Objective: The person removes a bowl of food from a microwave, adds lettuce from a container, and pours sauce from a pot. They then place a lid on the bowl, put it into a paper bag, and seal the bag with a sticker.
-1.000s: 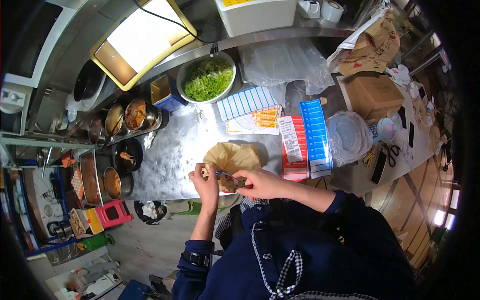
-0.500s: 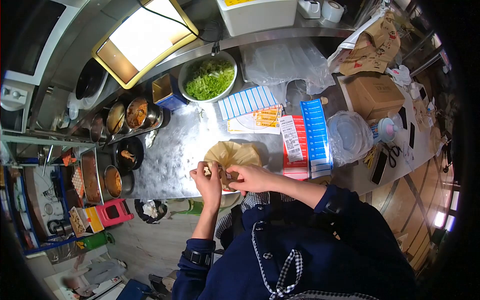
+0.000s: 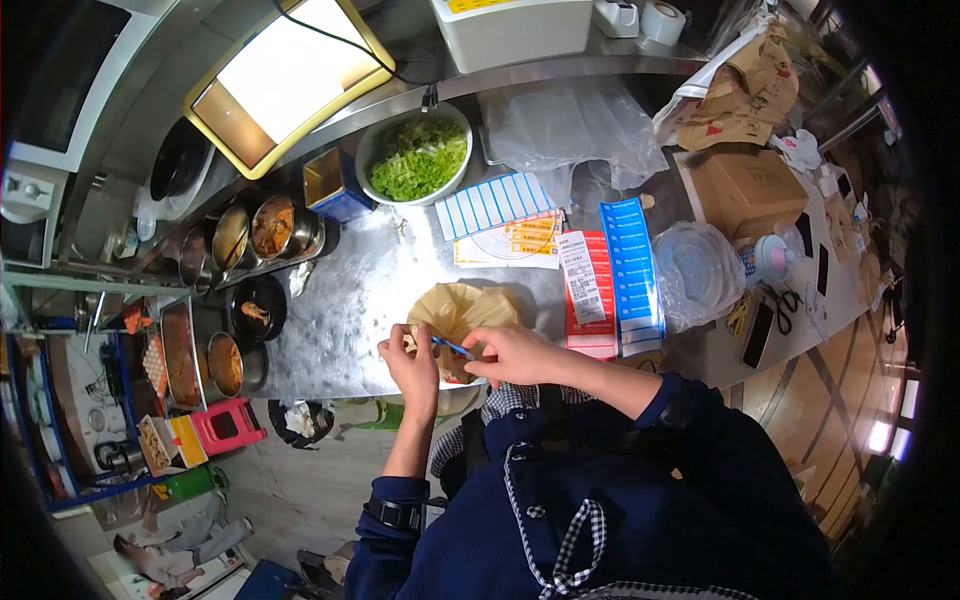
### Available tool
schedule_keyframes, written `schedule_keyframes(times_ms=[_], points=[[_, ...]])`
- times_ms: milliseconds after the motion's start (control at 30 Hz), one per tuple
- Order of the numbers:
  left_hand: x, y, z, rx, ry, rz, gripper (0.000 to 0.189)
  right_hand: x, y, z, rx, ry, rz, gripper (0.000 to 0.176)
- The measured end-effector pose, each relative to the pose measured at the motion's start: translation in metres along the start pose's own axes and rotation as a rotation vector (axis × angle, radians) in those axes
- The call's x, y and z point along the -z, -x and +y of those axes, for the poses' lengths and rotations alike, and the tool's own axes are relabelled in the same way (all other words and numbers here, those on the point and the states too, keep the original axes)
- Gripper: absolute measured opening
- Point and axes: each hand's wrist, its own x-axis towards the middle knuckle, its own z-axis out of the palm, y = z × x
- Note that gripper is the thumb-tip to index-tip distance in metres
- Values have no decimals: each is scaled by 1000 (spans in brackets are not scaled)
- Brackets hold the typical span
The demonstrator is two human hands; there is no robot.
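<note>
A brown paper bag (image 3: 462,305) lies at the front edge of the metal counter, its paper fanned out and creased. My left hand (image 3: 412,368) is closed on the near left side of the bag. A narrow blue strip (image 3: 452,348), which looks like a sticker label, stretches between my two hands. The fingers of my right hand (image 3: 512,354) pinch the right end of this strip, above the bag. Something red shows low between my hands, mostly hidden.
Blue label sheets (image 3: 632,275) and a red sheet (image 3: 592,335) with a printed receipt lie to the right. Behind stands a bowl of lettuce (image 3: 418,160). Pans of food (image 3: 272,225) line the left, plastic lids (image 3: 690,275) the right. Another person (image 3: 175,555) is at the lower left.
The blue strip now shows between my hands, where it was not visible before. My hands have stayed nearly in place at the bag. The person at lower left has shifted.
</note>
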Motion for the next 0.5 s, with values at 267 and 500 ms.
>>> schedule_keyframes(times_ms=[267, 500], points=[[-1, 1, -4, -84, -93, 28, 20, -3, -5, -5, -14, -22, -37, 33], [-1, 3, 0, -24, -38, 4, 19, -10, -15, 3, 30, 3, -12, 32]])
